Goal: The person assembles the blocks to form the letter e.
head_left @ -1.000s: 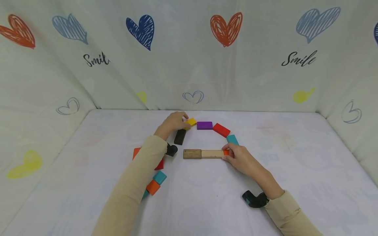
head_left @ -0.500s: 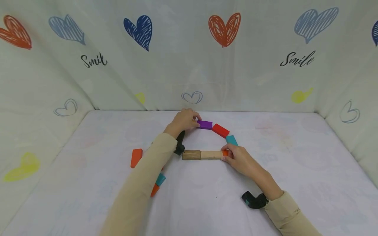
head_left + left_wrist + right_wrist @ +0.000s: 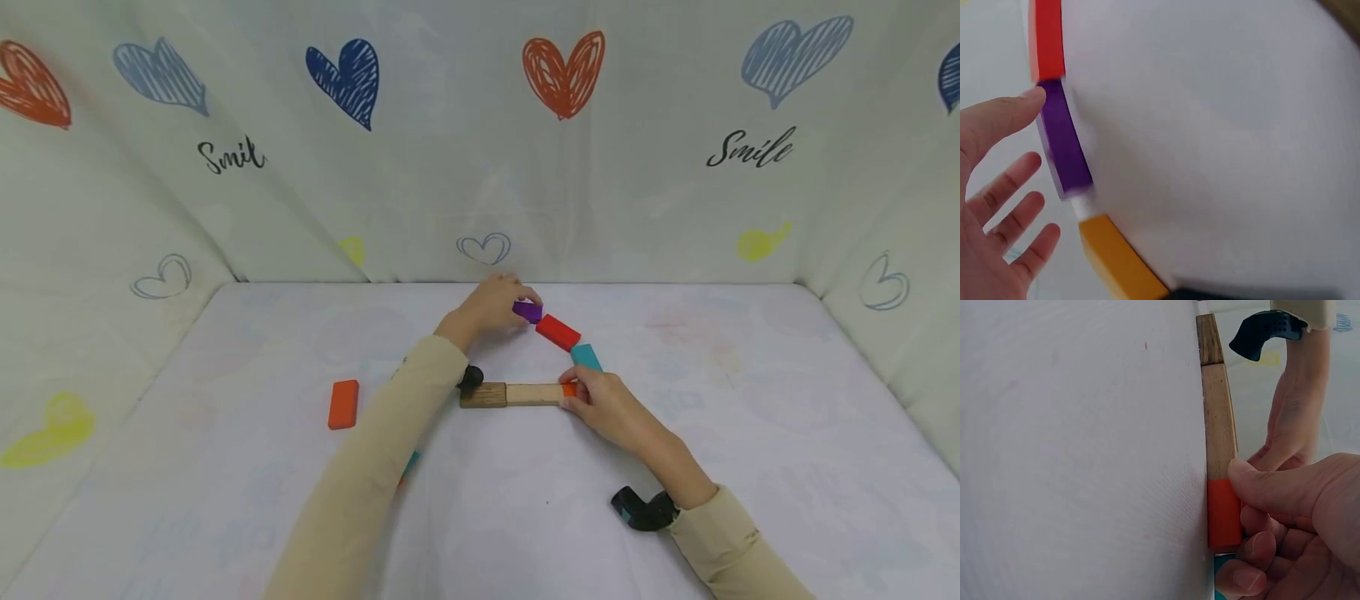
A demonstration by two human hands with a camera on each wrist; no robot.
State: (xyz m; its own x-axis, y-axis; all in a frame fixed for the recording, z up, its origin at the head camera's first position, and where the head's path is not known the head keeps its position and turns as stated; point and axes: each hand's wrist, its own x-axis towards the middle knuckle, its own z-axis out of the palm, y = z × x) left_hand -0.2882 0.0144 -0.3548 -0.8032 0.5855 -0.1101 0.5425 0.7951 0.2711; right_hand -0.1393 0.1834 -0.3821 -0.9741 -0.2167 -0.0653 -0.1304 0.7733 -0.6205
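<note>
In the head view my left hand [image 3: 491, 304] is at the far side of an arc of coloured blocks, beside a purple block [image 3: 1066, 137]. The left thumb touches that block near its end by the red block [image 3: 1049, 40], while the other visible fingers spread loosely beside it. A yellow block [image 3: 1119, 259] lies just past the purple one, with a gap between. My right hand [image 3: 607, 404] pinches an orange block [image 3: 1224, 515] with thumb and curled fingers. That block ends a straight row with a light wooden block [image 3: 532, 395] and a darker wooden block [image 3: 483, 396].
A teal block [image 3: 587, 357] continues the arc beside the right fingers. On the left lies a separate orange-red block [image 3: 343, 405]. The left sleeve [image 3: 375, 467] hides most of the other blocks there. A white cloth covers the table [image 3: 555, 517].
The left hand has moved right along the arc, from the yellow block to the purple block. The purple block now looks slightly tilted. The right hand keeps its place.
</note>
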